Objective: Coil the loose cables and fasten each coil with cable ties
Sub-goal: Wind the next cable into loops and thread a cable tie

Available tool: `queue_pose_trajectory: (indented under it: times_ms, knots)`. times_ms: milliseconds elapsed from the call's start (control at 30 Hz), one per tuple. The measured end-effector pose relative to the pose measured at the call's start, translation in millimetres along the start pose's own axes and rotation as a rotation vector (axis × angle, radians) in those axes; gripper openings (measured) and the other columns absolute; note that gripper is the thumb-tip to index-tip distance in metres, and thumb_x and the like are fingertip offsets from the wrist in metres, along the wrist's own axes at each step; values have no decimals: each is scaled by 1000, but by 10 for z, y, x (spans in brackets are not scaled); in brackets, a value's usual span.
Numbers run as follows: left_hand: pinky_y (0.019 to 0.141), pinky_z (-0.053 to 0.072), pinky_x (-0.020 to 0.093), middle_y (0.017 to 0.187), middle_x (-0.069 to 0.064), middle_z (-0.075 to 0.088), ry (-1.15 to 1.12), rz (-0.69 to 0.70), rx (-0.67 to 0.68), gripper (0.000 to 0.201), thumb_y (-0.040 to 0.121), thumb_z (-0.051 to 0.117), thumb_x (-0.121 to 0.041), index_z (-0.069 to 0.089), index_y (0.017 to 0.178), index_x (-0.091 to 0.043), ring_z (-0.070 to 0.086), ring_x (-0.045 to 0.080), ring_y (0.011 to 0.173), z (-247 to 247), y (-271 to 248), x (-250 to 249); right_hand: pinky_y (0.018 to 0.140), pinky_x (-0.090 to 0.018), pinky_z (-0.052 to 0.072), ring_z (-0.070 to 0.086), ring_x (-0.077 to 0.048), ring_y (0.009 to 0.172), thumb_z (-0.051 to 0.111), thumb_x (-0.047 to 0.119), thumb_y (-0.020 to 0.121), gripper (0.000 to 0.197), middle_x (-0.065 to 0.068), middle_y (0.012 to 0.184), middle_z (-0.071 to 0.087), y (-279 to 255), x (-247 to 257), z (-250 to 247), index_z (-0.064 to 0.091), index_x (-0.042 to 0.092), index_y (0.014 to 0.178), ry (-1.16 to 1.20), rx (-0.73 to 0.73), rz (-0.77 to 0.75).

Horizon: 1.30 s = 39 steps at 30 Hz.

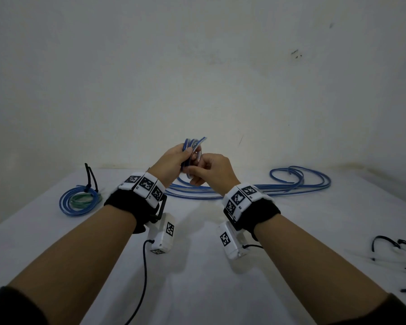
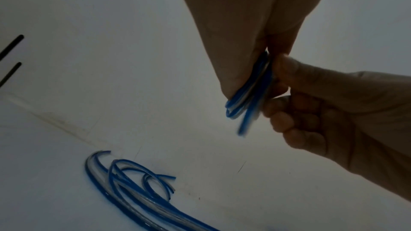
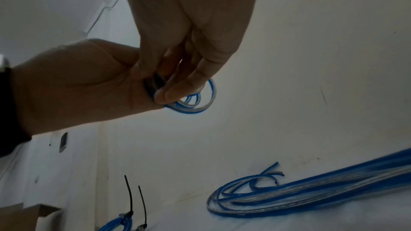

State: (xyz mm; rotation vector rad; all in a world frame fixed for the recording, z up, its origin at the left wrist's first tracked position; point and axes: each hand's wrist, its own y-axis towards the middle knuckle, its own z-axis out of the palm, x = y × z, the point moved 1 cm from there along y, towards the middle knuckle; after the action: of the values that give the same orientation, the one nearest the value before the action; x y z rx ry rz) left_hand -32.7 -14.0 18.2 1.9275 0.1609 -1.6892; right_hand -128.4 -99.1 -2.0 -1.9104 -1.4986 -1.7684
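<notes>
Your left hand (image 1: 171, 161) grips the blue coil (image 1: 193, 146) above the table (image 1: 197, 266). Your right hand (image 1: 211, 171) pinches its strands just beside.

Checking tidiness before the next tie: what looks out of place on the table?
The loose blue cables sprawl uncoiled across the table's far side. The finished coil has two long tie tails sticking up untrimmed.
</notes>
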Motion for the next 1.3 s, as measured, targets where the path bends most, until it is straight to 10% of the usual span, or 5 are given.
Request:
queue_pose_trajectory:
  times_ms: [133,333,733,900,1300]
  knots:
    - [55,36,25,62,2,47,-17,-44,-77,26,98,30,-7,55,88,-5,43,13,51,-21,17,-13,60,-34,53,62,-22,71,66,23,85,18,-11,86,59,33,32,-117,56,11,92,-44,-191,-152]
    - [46,30,18,59,-3,39,50,-69,47,37,101,34,-29,57,79,-11,33,9,47,3,29,7,107,-31,29,43,-20,127,41,22,95,37,-12,133,52,171,-2,-219,57,10,126,-448,38,-359]
    - [46,36,15,55,-6,40,154,-24,132,39,102,28,-25,56,82,-8,33,2,42,286,62,57,71,-42,47,54,-18,61,38,15,99,24,-1,72,57,66,-57,-460,58,1,92,-111,61,-13]
    - [55,44,22,64,2,44,157,-96,127,36,101,33,-29,54,80,-10,49,7,44,414,107,93,58,-24,41,46,-11,60,43,9,96,7,-1,69,50,3,-27,-600,50,10,95,6,-44,57]
    - [58,45,20,62,0,45,85,-43,226,32,102,32,-19,50,77,-10,46,11,53,1219,274,27,58,-22,39,46,-11,60,42,11,97,12,0,69,52,-319,-52,-1347,54,11,96,-75,-200,107]
